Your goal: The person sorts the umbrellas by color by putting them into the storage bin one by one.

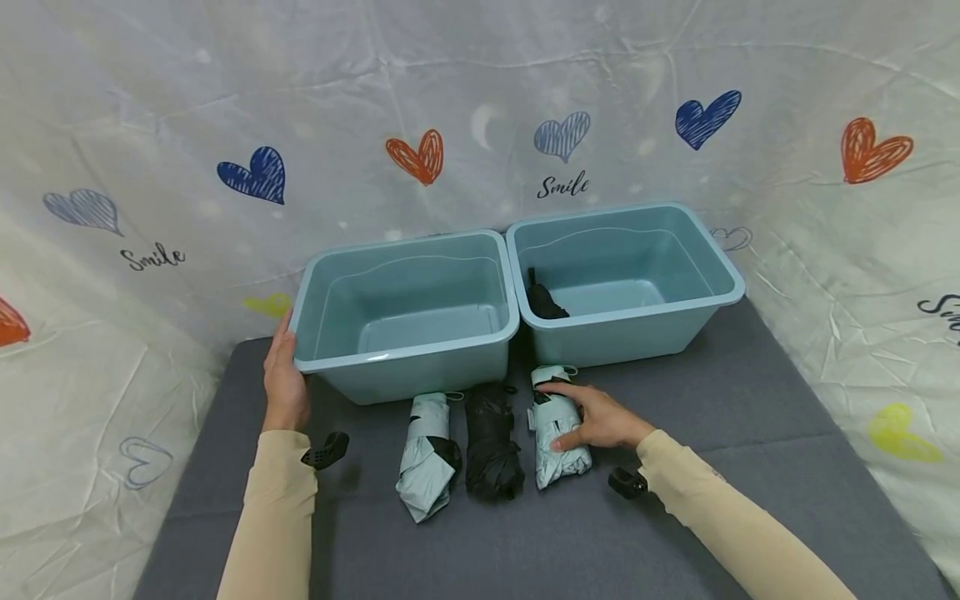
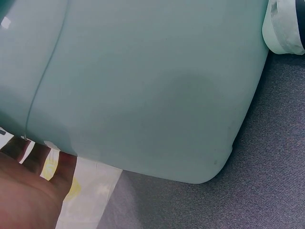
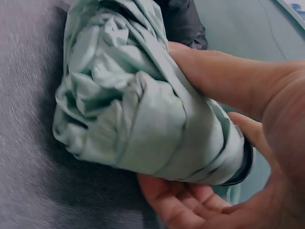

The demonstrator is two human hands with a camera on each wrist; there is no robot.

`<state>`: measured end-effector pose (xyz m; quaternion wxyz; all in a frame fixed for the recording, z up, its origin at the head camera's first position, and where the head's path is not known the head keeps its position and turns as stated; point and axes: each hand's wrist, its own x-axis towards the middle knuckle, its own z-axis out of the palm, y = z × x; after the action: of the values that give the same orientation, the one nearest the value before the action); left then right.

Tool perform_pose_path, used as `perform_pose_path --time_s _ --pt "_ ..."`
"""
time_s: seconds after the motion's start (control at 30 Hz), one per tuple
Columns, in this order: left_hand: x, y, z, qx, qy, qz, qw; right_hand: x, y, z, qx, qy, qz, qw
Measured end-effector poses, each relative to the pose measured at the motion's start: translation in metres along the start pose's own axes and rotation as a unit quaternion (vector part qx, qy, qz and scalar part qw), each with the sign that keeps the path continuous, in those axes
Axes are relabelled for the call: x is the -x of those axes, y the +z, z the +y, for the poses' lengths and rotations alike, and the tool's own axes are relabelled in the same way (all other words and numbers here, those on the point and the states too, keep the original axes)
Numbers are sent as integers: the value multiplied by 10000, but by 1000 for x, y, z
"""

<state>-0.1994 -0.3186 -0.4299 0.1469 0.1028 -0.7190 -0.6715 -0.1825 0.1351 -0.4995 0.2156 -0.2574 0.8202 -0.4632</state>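
My right hand (image 1: 600, 417) grips a folded pale mint umbrella (image 1: 557, 442) on the right of a row on the table. In the right wrist view the thumb (image 3: 224, 76) lies along one side of its crumpled canopy, with the fingers (image 3: 167, 200) round the other. Beside it lies a folded black umbrella (image 1: 491, 446), then a second pale mint umbrella (image 1: 427, 467) with a black patch. My left hand (image 1: 285, 383) rests with extended fingers against the left side of the left blue bin (image 1: 420, 371), which has nothing inside.
The right blue bin (image 1: 622, 333) stands close beside the left one and holds a black folded umbrella (image 1: 543, 300) in its left corner. Both bins sit at the back of the grey cloth-covered table (image 1: 465, 558). A white sheet (image 1: 480, 83) printed with hearts hangs behind.
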Motion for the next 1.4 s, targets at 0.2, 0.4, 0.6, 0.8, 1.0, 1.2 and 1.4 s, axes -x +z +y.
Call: perform_pose_path --time_s 0.2,0.4,0.6,0.8,1.0,1.2,1.4 --pt "0 0 -2 3 -85 -21 10000 7 3 4 -482 -40 354 9982" --pt "1 -3 -4 -17 -82 -3 10000 17 0 -5 -615 -159 436 9970" --pt "0 -4 -2 -32 -78 -29 10000 29 -2 -28 -617 -567 206 9963" --pt "-2 -4 -1 -56 -138 -7 9999 31 1 -57 -808 -1058 -350 9905" --pt "-1 -4 -1 -3 -102 -11 9999 14 0 -93 -1063 -1452 -830 9802" --pt "0 -5 -2 -53 -110 10 9999 -24 -4 -127 -1482 -1660 -936 9704" --pt "-1 -4 -2 -22 -67 -76 9999 -73 -6 -155 -2188 -1553 -828 9598"
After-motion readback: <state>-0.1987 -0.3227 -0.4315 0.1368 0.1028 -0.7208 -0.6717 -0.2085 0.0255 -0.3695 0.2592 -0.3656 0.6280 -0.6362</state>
